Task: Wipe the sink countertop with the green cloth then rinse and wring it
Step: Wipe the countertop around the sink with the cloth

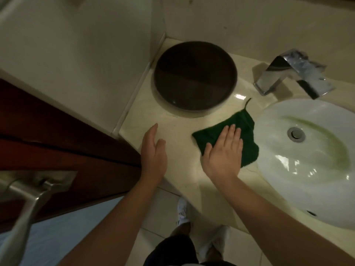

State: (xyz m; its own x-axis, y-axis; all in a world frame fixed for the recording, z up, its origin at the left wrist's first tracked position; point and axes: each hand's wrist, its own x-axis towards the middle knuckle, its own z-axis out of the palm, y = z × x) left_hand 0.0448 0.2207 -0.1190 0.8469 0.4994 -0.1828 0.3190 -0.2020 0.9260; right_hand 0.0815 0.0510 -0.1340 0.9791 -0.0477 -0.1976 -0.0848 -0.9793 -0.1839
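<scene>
Across the centre of the frame runs the pale table point(172, 129). White sink point(288, 192) at right; dark round tray point(195, 75) at upper centre. Green cloth point(244, 123) lies flat between them, beside the sink rim. Right hand point(223, 152) presses on it, fingers extended. Left hand point(153, 152), at left centre, open, holding nothing.

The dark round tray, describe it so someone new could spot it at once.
Start at the white sink basin and look left across the pale countertop to the back corner by the wall. There sits the dark round tray, a brown empty disc, far larger than the green cloth.
</scene>
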